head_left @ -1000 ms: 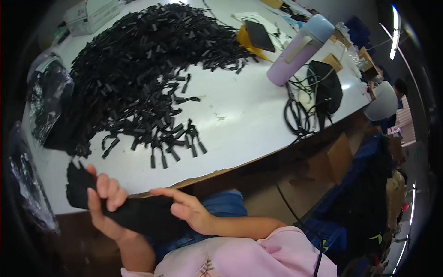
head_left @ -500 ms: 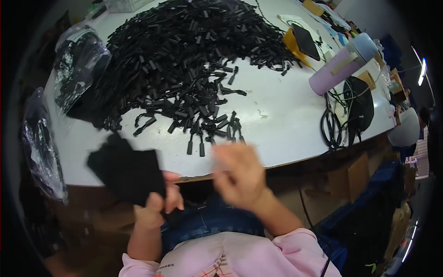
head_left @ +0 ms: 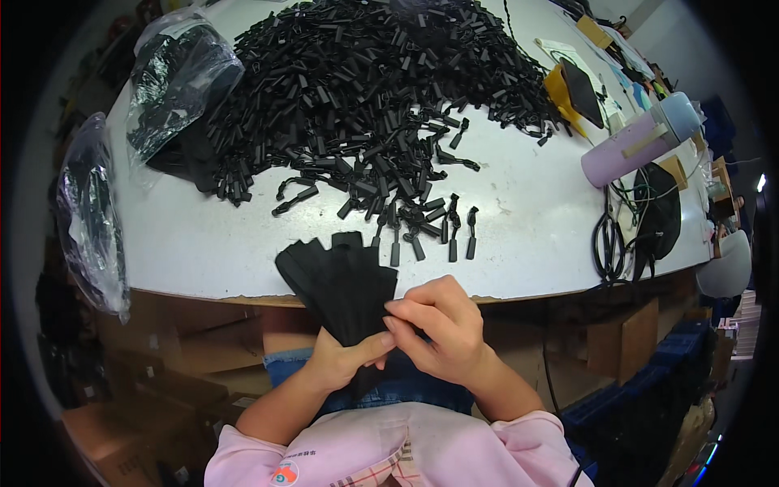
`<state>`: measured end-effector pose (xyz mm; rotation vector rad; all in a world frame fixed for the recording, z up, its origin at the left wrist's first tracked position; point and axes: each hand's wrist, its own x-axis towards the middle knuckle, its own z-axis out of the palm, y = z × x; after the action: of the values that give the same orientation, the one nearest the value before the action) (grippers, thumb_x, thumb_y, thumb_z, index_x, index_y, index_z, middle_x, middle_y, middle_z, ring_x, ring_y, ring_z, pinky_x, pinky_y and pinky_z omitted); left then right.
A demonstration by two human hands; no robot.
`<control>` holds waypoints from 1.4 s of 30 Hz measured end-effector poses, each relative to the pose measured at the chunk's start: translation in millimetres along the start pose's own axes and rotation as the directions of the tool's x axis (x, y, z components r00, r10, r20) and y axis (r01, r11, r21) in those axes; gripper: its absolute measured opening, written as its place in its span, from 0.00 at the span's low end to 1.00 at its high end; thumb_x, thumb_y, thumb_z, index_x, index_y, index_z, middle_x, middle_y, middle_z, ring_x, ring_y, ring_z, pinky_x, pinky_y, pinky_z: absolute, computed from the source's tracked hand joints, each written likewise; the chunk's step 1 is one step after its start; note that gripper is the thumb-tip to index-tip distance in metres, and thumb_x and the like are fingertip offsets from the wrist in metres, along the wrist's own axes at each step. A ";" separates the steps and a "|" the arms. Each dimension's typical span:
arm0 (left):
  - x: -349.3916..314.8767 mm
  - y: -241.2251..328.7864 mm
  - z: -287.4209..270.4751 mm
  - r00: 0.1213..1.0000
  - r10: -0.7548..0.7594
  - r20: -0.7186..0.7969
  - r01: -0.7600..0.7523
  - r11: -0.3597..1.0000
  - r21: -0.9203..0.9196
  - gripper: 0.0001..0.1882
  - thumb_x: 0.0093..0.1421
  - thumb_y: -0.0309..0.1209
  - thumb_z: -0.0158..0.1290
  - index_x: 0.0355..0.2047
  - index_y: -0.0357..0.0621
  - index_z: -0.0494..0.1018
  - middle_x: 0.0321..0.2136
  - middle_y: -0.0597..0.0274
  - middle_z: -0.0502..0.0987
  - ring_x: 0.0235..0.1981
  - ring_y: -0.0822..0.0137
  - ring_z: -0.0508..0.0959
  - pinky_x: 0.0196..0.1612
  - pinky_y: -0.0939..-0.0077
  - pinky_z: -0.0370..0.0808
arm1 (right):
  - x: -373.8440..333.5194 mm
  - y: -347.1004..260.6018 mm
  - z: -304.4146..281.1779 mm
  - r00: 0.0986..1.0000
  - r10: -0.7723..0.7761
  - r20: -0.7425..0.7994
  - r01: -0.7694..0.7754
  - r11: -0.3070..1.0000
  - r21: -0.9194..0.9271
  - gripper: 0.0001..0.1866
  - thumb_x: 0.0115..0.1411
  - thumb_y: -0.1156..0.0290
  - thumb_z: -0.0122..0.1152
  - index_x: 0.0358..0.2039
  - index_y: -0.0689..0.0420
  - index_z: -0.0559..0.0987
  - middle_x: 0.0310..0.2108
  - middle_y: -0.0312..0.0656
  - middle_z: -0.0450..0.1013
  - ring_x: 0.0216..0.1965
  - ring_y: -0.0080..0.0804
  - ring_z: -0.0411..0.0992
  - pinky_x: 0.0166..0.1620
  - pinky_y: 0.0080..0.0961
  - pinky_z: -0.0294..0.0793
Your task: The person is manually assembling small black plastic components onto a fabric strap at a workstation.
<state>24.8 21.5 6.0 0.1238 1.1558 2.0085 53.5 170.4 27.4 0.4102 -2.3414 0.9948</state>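
Observation:
My left hand (head_left: 349, 359) is closed around the narrow lower end of a fanned bunch of flat black fabric pieces (head_left: 341, 284). The bunch spreads upward over the near table edge. At its right edge, my right hand (head_left: 445, 329) has thumb and forefinger pinched together, apparently on the outermost piece; the contact is too small to be sure. Just beyond the bunch lie several loose black tags with short looped cords (head_left: 453, 239), like zipper pulls. Behind them rises a large heap of the same black pulls (head_left: 365, 89).
Two clear plastic bags with black contents, one on the table (head_left: 174, 89), another at its left edge (head_left: 91, 219). To the right: a lilac bottle (head_left: 625, 146), a phone on a yellow stand (head_left: 581, 91), a black pouch (head_left: 657, 207) and coiled cables (head_left: 607, 243). Cardboard boxes (head_left: 134, 434) sit below.
The bunch has moved right and turned, and its pieces now show fanned out. My right hand, blurred and apart before, is now at the bunch's right edge. The whole view has shifted.

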 end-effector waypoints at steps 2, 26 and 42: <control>0.5 5.0 4.9 0.997 0.046 -0.070 -0.042 0.998 0.052 0.08 0.49 0.27 0.52 0.28 0.40 0.66 0.20 0.66 0.67 0.18 0.78 0.67 0.19 0.87 0.65 | -8.5 -0.8 2.6 0.973 0.229 0.009 -0.218 0.914 0.342 0.08 0.41 0.82 0.59 0.26 0.62 0.73 0.22 0.41 0.68 0.19 0.22 0.65 0.20 0.15 0.63; 11.3 -8.7 -18.7 0.560 0.658 0.504 -0.765 0.177 0.619 0.14 0.44 0.24 0.53 0.33 0.39 0.68 0.23 0.62 0.68 0.22 0.71 0.69 0.24 0.82 0.66 | -8.2 3.8 -3.0 0.639 0.509 0.576 -0.720 0.135 0.681 0.04 0.51 0.75 0.51 0.23 0.63 0.71 0.15 0.31 0.65 0.15 0.12 0.60 0.17 0.09 0.57; 0.0 -1.8 4.9 0.907 0.357 -0.224 -0.295 0.918 0.267 0.11 0.49 0.24 0.52 0.35 0.37 0.67 0.30 0.65 0.70 0.32 0.76 0.68 0.36 0.84 0.66 | 17.6 31.4 -31.0 0.846 0.534 0.018 -0.516 0.809 0.282 0.02 0.46 0.79 0.54 0.23 0.62 0.71 0.18 0.39 0.67 0.19 0.22 0.65 0.22 0.16 0.63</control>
<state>28.0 25.4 7.5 0.1754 1.6308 2.2281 36.2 213.4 38.0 -0.1946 -2.3075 1.5801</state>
